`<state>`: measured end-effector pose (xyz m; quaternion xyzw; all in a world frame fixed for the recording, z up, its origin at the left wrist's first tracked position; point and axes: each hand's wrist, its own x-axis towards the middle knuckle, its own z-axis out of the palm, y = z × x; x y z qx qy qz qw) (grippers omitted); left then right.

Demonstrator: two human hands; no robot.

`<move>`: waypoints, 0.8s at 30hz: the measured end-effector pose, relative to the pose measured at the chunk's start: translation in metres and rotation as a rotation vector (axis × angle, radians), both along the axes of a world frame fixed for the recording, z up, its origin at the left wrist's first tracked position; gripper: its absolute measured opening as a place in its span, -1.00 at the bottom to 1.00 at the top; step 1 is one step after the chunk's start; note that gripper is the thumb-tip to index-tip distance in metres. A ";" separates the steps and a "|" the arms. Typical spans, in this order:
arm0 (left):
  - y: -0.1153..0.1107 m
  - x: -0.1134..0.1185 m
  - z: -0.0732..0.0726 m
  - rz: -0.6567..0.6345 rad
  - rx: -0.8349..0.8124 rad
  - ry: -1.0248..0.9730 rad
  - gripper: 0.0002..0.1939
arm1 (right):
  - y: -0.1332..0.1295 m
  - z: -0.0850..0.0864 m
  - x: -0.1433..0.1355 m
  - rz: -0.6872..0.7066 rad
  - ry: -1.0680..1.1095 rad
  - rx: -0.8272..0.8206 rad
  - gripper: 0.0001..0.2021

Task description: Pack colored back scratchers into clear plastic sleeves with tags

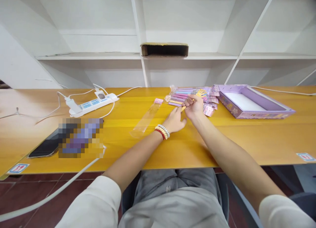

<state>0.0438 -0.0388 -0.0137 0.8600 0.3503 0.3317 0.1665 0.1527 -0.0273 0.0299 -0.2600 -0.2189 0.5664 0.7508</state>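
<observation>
My right hand [195, 106] is wrapped round a thin yellow stick with a finger-like fan [201, 93] at its upper end. Close against it, my left hand [174, 119] pinches the stick's lower end. The kind of stick is too small to tell. Behind my hands lies a pile of slim pink, purple and blue sticks [179, 97] in clear wrappers with pink labels. A flat clear plastic sleeve [145, 120] with a pink top label rests on the table, left of my left hand.
To the right stands an open purple box [261, 115] with a white bottom. A white power strip [95, 104] with plugs and cables lies at left, near a dark phone [45, 145] and a blurred-out item. White shelves [98, 55] rise behind the table, holding a cardboard box [165, 50].
</observation>
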 end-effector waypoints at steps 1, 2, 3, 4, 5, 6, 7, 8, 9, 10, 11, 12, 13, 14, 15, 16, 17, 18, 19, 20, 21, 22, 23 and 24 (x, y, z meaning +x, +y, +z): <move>0.001 -0.001 0.002 -0.063 -0.034 0.012 -0.47 | 0.005 -0.003 0.002 -0.027 0.015 -0.021 -0.66; 0.003 -0.001 0.004 -0.115 -0.077 0.028 -0.43 | 0.009 -0.006 0.004 -0.052 0.028 -0.040 -0.65; 0.004 -0.001 0.005 -0.152 -0.128 0.045 -0.40 | 0.012 -0.009 0.007 -0.069 0.039 -0.057 -0.65; 0.004 -0.001 0.007 -0.177 -0.179 0.055 -0.40 | 0.013 -0.013 0.010 -0.083 0.047 -0.071 -0.65; 0.004 0.000 0.007 -0.196 -0.221 0.057 -0.41 | 0.014 -0.015 0.014 -0.091 0.052 -0.082 -0.65; 0.004 0.002 0.008 -0.216 -0.250 0.053 -0.41 | 0.013 -0.017 0.017 -0.093 0.056 -0.087 -0.66; 0.003 0.005 0.008 -0.230 -0.263 0.046 -0.43 | 0.012 -0.018 0.020 -0.094 0.058 -0.089 -0.66; 0.002 0.007 0.008 -0.229 -0.263 0.040 -0.44 | 0.010 -0.018 0.023 -0.092 0.059 -0.088 -0.65; 0.001 0.009 0.008 -0.210 -0.254 0.039 -0.45 | 0.008 -0.017 0.025 -0.087 0.059 -0.086 -0.65; 0.000 0.011 0.008 -0.172 -0.242 0.048 -0.46 | 0.005 -0.016 0.026 -0.082 0.058 -0.083 -0.64; -0.002 0.013 0.008 -0.122 -0.231 0.068 -0.46 | 0.003 -0.015 0.026 -0.075 0.057 -0.081 -0.64; -0.003 0.013 0.008 -0.068 -0.223 0.096 -0.44 | 0.001 -0.014 0.026 -0.065 0.056 -0.080 -0.64; -0.004 0.013 0.008 -0.020 -0.218 0.127 -0.43 | -0.001 -0.012 0.024 -0.052 0.055 -0.076 -0.63; -0.005 0.012 0.008 0.016 -0.212 0.161 -0.40 | -0.003 -0.012 0.022 -0.041 0.055 -0.067 -0.63; -0.006 0.010 0.008 0.043 -0.203 0.193 -0.38 | -0.005 -0.011 0.019 -0.030 0.055 -0.054 -0.63; -0.006 0.009 0.008 0.066 -0.186 0.219 -0.36 | -0.006 -0.010 0.016 -0.022 0.056 -0.040 -0.63; -0.007 0.007 0.009 0.085 -0.162 0.235 -0.35 | -0.008 -0.010 0.013 -0.018 0.057 -0.026 -0.64; -0.007 0.006 0.009 0.101 -0.135 0.244 -0.35 | -0.009 -0.009 0.010 -0.019 0.058 -0.013 -0.64; -0.008 0.006 0.010 0.115 -0.110 0.245 -0.35 | -0.010 -0.008 0.009 -0.023 0.061 -0.004 -0.65; -0.009 0.007 0.010 0.125 -0.089 0.242 -0.37 | -0.011 -0.007 0.008 -0.028 0.064 0.001 -0.65; -0.010 0.008 0.012 0.134 -0.076 0.235 -0.39 | -0.012 -0.005 0.009 -0.035 0.067 0.002 -0.64; -0.011 0.010 0.013 0.142 -0.073 0.230 -0.41 | -0.013 -0.003 0.010 -0.044 0.067 0.001 -0.63; -0.012 0.013 0.015 0.148 -0.077 0.226 -0.43 | -0.013 -0.002 0.012 -0.050 0.064 -0.002 -0.63; -0.013 0.016 0.017 0.152 -0.086 0.223 -0.44 | -0.014 0.000 0.014 -0.058 0.060 -0.006 -0.62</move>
